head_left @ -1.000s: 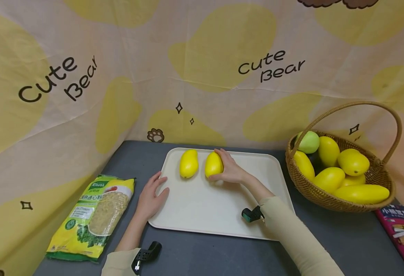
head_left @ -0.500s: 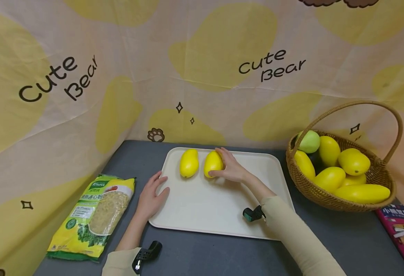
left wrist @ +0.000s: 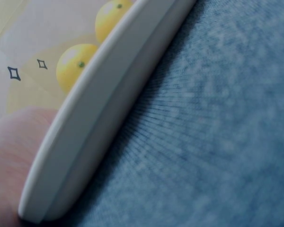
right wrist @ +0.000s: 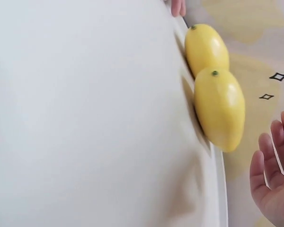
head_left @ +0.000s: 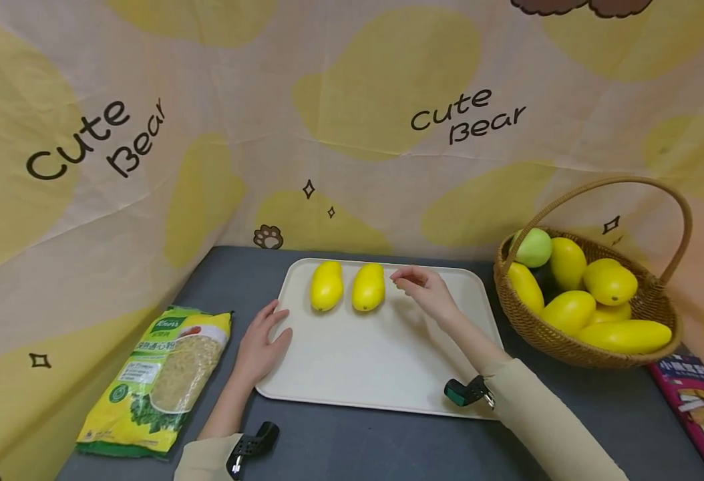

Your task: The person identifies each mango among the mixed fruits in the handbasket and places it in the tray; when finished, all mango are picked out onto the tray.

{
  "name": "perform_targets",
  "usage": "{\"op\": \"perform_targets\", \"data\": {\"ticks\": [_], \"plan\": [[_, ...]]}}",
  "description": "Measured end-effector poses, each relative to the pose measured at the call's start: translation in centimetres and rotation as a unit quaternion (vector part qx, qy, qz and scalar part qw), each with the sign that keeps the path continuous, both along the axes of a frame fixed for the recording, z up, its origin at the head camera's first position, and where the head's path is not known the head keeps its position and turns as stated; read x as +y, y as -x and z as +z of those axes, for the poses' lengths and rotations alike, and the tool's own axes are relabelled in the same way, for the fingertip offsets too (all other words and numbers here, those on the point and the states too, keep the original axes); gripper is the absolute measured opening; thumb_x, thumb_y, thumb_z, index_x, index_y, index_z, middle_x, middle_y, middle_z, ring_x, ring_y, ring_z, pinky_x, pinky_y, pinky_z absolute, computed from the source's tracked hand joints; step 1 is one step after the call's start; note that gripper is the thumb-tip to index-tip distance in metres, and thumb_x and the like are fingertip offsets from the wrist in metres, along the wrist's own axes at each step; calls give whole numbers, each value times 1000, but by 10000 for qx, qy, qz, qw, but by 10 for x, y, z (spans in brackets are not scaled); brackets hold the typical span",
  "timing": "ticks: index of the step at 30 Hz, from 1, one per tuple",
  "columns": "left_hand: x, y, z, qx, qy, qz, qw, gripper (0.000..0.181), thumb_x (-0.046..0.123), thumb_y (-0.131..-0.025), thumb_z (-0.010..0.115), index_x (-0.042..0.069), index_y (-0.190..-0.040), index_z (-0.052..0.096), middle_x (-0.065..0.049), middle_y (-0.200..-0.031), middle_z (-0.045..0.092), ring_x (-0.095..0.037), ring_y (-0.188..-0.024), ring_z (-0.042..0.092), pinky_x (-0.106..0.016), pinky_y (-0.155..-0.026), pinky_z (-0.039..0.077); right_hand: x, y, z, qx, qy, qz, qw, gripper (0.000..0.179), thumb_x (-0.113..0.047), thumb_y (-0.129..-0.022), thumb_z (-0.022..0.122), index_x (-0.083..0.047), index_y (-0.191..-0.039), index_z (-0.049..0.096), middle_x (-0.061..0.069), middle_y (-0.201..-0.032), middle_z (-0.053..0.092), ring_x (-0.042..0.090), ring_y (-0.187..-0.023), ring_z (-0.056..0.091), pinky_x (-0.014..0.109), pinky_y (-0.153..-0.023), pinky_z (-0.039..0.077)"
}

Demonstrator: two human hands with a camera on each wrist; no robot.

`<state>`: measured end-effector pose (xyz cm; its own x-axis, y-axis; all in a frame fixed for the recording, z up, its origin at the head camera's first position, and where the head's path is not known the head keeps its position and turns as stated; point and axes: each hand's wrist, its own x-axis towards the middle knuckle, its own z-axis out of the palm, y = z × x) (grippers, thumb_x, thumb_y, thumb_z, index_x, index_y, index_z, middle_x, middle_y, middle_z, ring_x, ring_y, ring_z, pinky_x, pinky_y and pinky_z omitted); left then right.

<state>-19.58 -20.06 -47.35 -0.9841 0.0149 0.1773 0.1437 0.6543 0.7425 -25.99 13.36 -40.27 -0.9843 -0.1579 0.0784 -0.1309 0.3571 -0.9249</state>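
Two yellow mangoes, the left one (head_left: 326, 286) and the right one (head_left: 368, 287), lie side by side near the back edge of a white tray (head_left: 352, 367). My right hand (head_left: 430, 294) hovers just right of the right mango, holding nothing, its fingers loosely bent. The right wrist view shows a gap between this hand (right wrist: 277, 184) and the nearer mango (right wrist: 220, 111). At the tray's left edge rests my left hand (head_left: 262, 347), fingers spread and thumb over the rim. In the left wrist view the tray's outer wall (left wrist: 94, 109) hides part of both mangoes.
A wicker basket (head_left: 544, 334) with a tall handle stands right of the tray, holding several yellow fruits and a green one (head_left: 534, 247). A yellow Knorr bag (head_left: 156, 381) lies at the left. A purple packet (head_left: 697, 394) lies at the right edge. Patterned cloth hangs behind.
My right hand has let go of the right mango and drawn back to the right. That mango stays on the tray, slightly farther left. My left hand keeps its place at the tray's edge.
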Motion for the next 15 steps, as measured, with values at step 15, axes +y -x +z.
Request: {"op": "perform_targets", "data": {"ticks": [15], "plan": [[1, 0, -1, 0, -17, -53, 10000, 41, 17, -95, 61, 2, -133, 57, -14, -155, 32, -36, -141, 29, -57, -110, 26, 76, -55, 41, -202, -170, 915, 9955, 25, -18, -97, 61, 0, -115, 64, 11, -109, 66, 24, -98, 62, 30, -85, 53]]}}
